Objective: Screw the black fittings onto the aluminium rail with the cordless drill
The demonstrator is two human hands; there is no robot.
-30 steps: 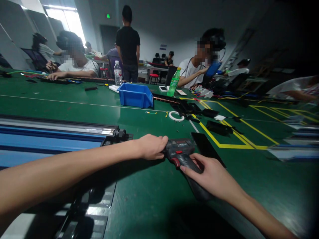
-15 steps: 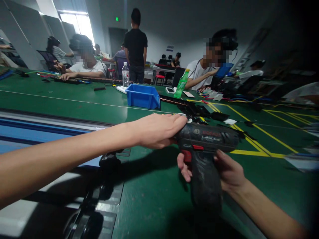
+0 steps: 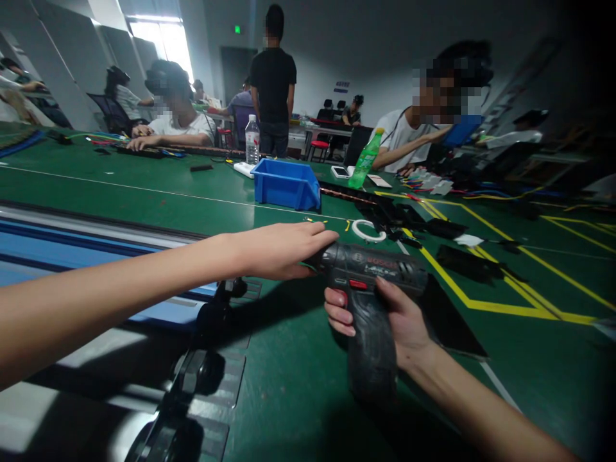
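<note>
Right hand wrapped on the drill, left hand at its nose

The right hand (image 3: 409, 324) grips the drill (image 3: 368, 327) by its handle, fingers curled round at the trigger. The left hand (image 3: 283, 250) bends over the drill's nose, touching it, fingers nearly straight on top; whether it clamps down cannot be told, as the palm side is hidden.

The drill is held over the bench (image 3: 283, 391), and green surface stretches beneath it towards the near side. To the left, that stretch ends at the black fittings (image 3: 206, 372) along the end of a blue-panelled frame (image 3: 43, 247), which the left forearm crosses. To the right, a flat black slab (image 3: 455, 324) lies just behind the drill, beside yellow tape lines (image 3: 510, 309). Beyond are a white ring (image 3: 355, 229), a blue bin (image 3: 283, 186) and two bottles (image 3: 366, 160). Co-workers sit past the far edge.
</note>
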